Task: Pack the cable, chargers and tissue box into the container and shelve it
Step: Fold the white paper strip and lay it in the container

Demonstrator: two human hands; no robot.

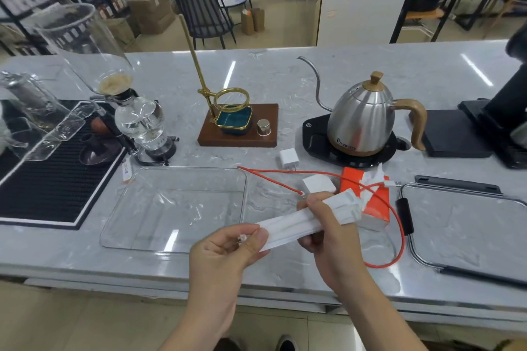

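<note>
Both hands, left hand [228,248] and right hand [325,225], fingers clamped on folded white tissue strip [302,221] above surface front edge. Clear rectangular plastic container [176,208] left, open-topped. Red cable [399,225] partly hidden behind right hand; orange tissue box [376,202] partly covered.

Folded white tissue [308,219] between left hand [225,251] and right hand [328,239], above marble counter [285,77].

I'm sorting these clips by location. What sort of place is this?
Probably a cafe's coffee bar: a gooseneck kettle, a siphon brewer and a pour-over stand sit on the marble counter.
</note>
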